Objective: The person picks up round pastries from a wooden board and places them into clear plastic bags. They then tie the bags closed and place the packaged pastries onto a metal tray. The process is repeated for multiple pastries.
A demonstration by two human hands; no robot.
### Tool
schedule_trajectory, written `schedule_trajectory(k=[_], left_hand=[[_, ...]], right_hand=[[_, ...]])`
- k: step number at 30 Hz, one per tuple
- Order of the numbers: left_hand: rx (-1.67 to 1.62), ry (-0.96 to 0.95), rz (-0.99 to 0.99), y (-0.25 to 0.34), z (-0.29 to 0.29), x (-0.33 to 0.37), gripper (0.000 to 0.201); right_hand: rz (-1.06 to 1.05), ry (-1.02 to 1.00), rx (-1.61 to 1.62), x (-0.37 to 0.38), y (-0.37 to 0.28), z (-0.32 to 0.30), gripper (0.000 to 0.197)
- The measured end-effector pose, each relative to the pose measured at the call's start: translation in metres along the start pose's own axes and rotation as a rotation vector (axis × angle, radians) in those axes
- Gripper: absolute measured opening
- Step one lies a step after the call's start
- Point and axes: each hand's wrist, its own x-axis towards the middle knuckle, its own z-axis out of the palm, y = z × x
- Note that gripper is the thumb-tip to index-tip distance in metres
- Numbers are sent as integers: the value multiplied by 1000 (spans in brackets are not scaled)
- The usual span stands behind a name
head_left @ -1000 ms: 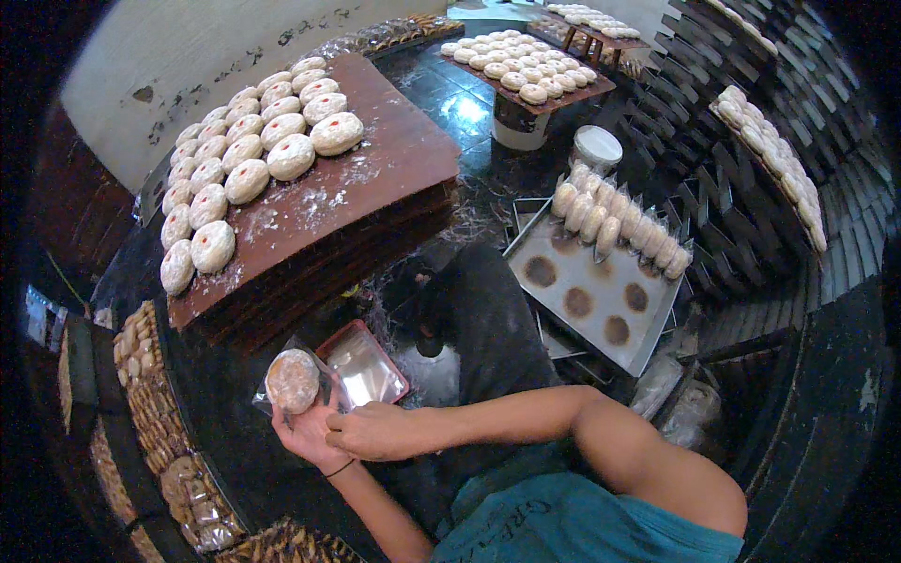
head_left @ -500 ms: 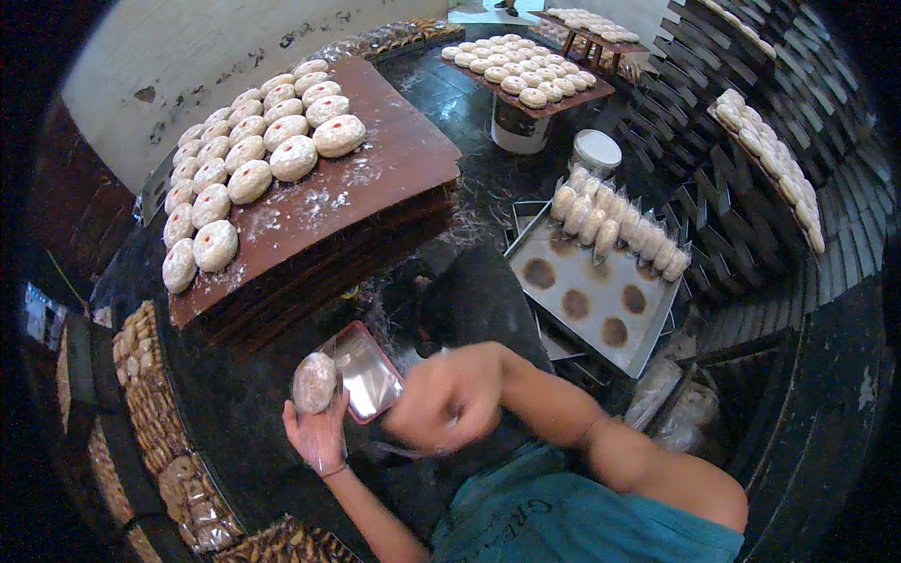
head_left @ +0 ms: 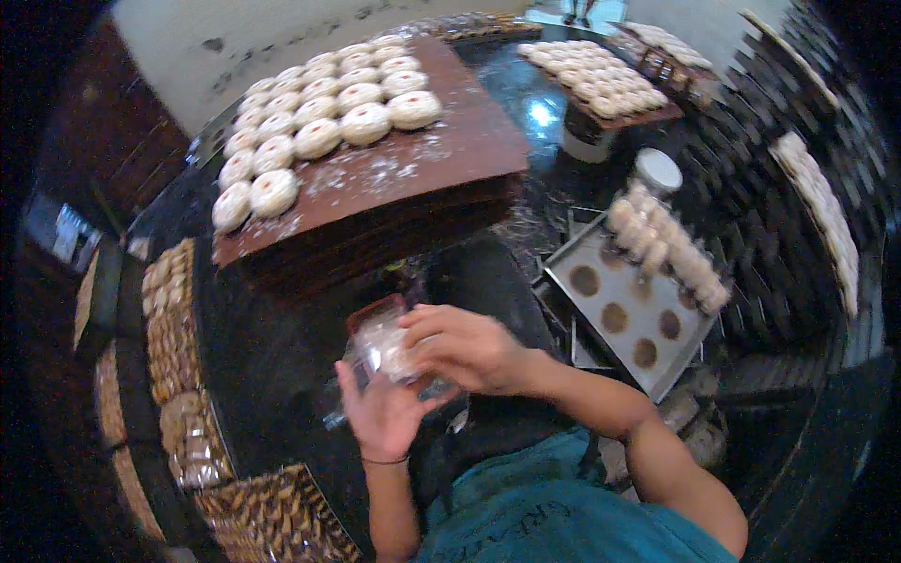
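In front of me is a white powdered bun (head_left: 387, 340) in a clear plastic bag, a little blurred. My left hand (head_left: 385, 413) supports it from below, palm up, thumb and one finger spread to the sides; its other fingers are partly hidden under the bag. My right hand (head_left: 469, 349) comes in from the right, its fingers curled over the bun's right side and the bag. Just behind them shows the reddish rim of a small tray (head_left: 374, 308), mostly covered by the bun. Loose clear plastic lies by the left wrist.
Rows of powdered buns (head_left: 319, 108) sit on a stack of brown boards (head_left: 450, 150). To the right, a metal baking tray (head_left: 601, 281) holds bagged buns (head_left: 662, 239). A white tub (head_left: 659, 171) stands behind it. Packed trays of baked goods (head_left: 174, 357) line the left.
My right hand has moved in onto the bagged bun. The left hand and bun have shifted right, over the small tray. The whole view has turned somewhat.
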Motion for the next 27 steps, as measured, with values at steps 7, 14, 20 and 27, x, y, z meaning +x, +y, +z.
schedule_trajectory(k=[7, 14, 20, 27], left_hand=[[779, 256, 234, -25, -32, 24, 18], [919, 399, 442, -46, -56, 74, 23], [1168, 391, 342, -39, -67, 91, 25], [677, 436, 209, -42, -40, 77, 15]], right_hand=[[1001, 182, 412, -79, 19, -17, 9], [1183, 573, 486, -127, 54, -21, 16], [1176, 389, 393, -131, 76, -31, 7], [1262, 422, 592, -122, 56, -30, 19]])
